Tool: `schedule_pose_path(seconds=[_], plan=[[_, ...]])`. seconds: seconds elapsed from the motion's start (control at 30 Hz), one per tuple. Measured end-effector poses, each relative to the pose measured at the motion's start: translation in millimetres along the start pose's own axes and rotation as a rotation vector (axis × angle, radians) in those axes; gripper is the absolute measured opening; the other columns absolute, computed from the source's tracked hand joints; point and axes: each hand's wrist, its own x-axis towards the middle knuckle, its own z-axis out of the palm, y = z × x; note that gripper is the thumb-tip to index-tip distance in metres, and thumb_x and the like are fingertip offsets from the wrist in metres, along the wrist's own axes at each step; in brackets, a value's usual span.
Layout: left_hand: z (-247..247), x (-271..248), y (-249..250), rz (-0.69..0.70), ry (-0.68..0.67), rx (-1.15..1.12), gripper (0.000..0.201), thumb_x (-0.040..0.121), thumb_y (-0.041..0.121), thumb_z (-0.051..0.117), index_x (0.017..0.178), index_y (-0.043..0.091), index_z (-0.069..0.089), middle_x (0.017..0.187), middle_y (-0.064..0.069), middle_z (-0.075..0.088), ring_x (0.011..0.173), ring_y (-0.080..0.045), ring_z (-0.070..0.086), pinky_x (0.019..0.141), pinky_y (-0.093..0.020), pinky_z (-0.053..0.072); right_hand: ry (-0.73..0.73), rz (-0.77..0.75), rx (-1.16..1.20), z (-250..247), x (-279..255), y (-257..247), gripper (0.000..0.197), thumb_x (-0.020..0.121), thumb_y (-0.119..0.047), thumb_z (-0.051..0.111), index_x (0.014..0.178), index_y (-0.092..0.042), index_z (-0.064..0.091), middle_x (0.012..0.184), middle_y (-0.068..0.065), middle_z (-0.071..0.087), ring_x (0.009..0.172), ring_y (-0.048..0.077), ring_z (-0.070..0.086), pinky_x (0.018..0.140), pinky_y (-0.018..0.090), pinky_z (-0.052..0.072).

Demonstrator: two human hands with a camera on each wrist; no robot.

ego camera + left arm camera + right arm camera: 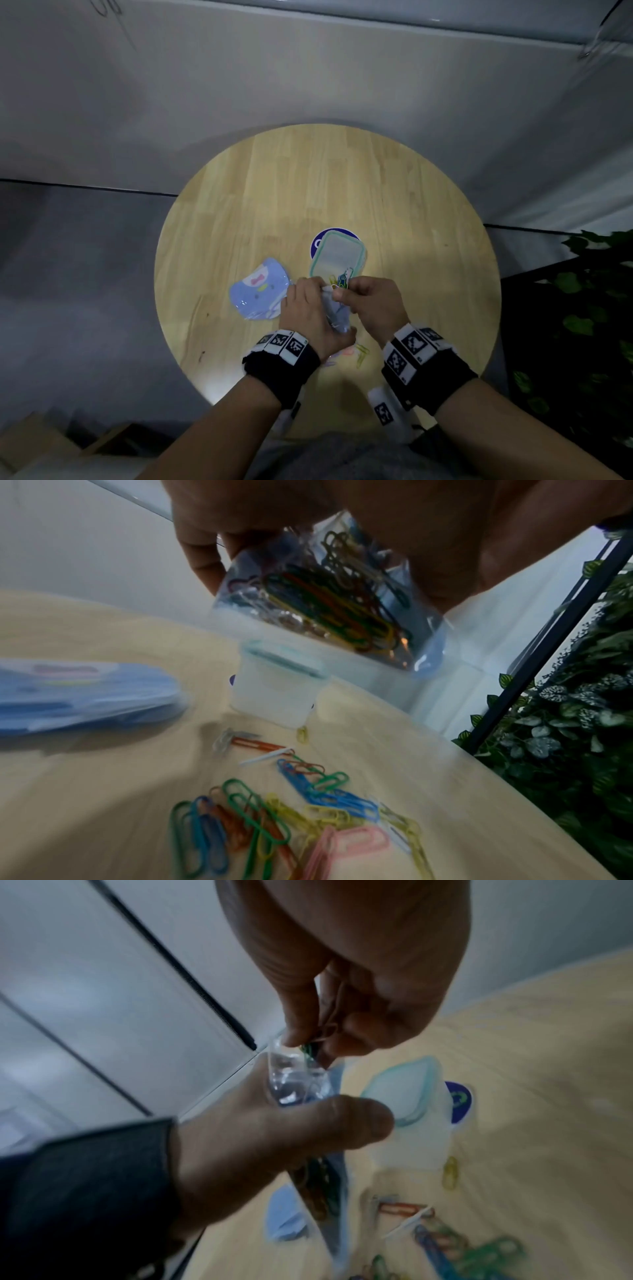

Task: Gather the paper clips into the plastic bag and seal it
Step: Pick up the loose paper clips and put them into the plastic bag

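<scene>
Head view: left hand grips the bag above the surface; right hand pinches clips at its mouth, hidden. Left wrist view: bag above loose clips, blurred. Right wrist view: fingers pinch clips; container beyond the bag.

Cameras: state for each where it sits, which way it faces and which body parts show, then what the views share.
Head: looks down on the round table; both forearms, left hand, right hand.
Left wrist: low over the table, faces the plastic bag gripped by left fingers; loose paper clips below.
Right wrist: faces the right hand pinching a clip at the bag mouth.
Shared: bag, lidded container.
</scene>
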Motion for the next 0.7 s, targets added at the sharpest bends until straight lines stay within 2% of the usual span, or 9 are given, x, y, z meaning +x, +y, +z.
schedule_pose_path(seconds=[0.07,0.17,0.27,0.33,0.37,0.47,0.57,0.63,0.7], plan=[[-1,3,1,0.012,0.045,-0.028,0.069,0.048,0.044,0.068,0.102,0.013,0.039,0.090,-0.006,0.047,0.082,-0.028,0.048,0.065,-0.031,0.034,0.007,-0.079,-0.228,0,0,1,0.025,0.076,-0.020,0.071,0.060,-0.003,0.063,0.055,0.011,0.059,0.053,0.017,0.048,0.056,0.031,0.043],[-3,5,3,0.018,0.081,-0.052,0.066,0.049,0.039,0.069,0.101,0.013,0.038,0.088,-0.008,0.047,0.078,-0.030,0.049,0.062,-0.032,0.035,-0.099,-0.144,-0.505,-1,-8,-7,0.029,0.081,-0.028,0.063,0.063,-0.005,0.062,0.062,0.016,0.064,0.063,0.028,0.060,0.061,0.036,0.049],[-3,4,2,0.038,0.094,-0.060,0.067,0.048,0.038,0.071,0.101,0.011,0.040,0.087,-0.009,0.047,0.075,-0.030,0.049,0.060,-0.032,0.036,-0.212,-0.152,-0.545,-6,-13,-18,0.026,0.084,-0.024,0.061,0.063,-0.008,0.063,0.056,0.007,0.058,0.058,0.021,0.053,0.060,0.032,0.042],[-3,3,3,0.060,0.097,-0.066,0.070,0.047,0.039,0.072,0.102,0.010,0.041,0.087,-0.009,0.047,0.076,-0.029,0.049,0.061,-0.031,0.035,-0.176,-0.144,-0.474,-10,-13,-22,0.008,0.078,-0.020,0.067,0.080,-0.013,0.072,0.069,0.002,0.069,0.068,0.014,0.062,0.068,0.029,0.050],[-4,2,4,0.065,0.099,-0.074,0.071,0.047,0.040,0.072,0.103,0.011,0.040,0.088,-0.009,0.047,0.077,-0.028,0.048,0.062,-0.030,0.034,-0.120,-0.129,-0.431,-10,-13,-22,0.013,0.075,-0.018,0.071,0.087,-0.014,0.073,0.079,0.004,0.073,0.076,0.015,0.066,0.073,0.030,0.054],[-6,3,10,0.072,0.104,-0.111,0.069,0.050,0.043,0.067,0.105,0.012,0.039,0.090,-0.008,0.046,0.080,-0.027,0.049,0.066,-0.028,0.034,-0.037,-0.197,-0.468,-8,-14,-20,0.008,0.073,-0.017,0.070,0.080,-0.014,0.072,0.082,0.007,0.074,0.080,0.021,0.068,0.074,0.034,0.055],[-7,2,13,0.097,0.077,-0.132,0.071,0.050,0.045,0.065,0.107,0.014,0.037,0.091,-0.009,0.047,0.080,-0.029,0.050,0.067,-0.035,0.043,-0.141,-0.232,-0.658,-5,-16,-20,0.010,0.075,-0.017,0.064,0.072,-0.013,0.072,0.074,0.009,0.072,0.073,0.026,0.064,0.067,0.034,0.052],[-6,-1,11,0.103,0.051,-0.113,0.074,0.047,0.041,0.070,0.107,0.015,0.036,0.091,-0.009,0.047,0.081,-0.030,0.050,0.067,-0.038,0.046,-0.185,-0.172,-0.641,-10,-15,-23,0.008,0.072,-0.020,0.067,0.072,-0.015,0.074,0.070,0.006,0.071,0.071,0.022,0.065,0.065,0.032,0.052],[-6,-3,8,0.100,0.042,-0.096,0.075,0.046,0.041,0.071,0.107,0.014,0.036,0.091,-0.009,0.046,0.080,-0.030,0.050,0.066,-0.038,0.045,-0.158,-0.139,-0.555,-16,-15,-26,0.009,0.068,-0.020,0.073,0.076,-0.018,0.076,0.071,0.001,0.073,0.070,0.015,0.066,0.065,0.026,0.052]])
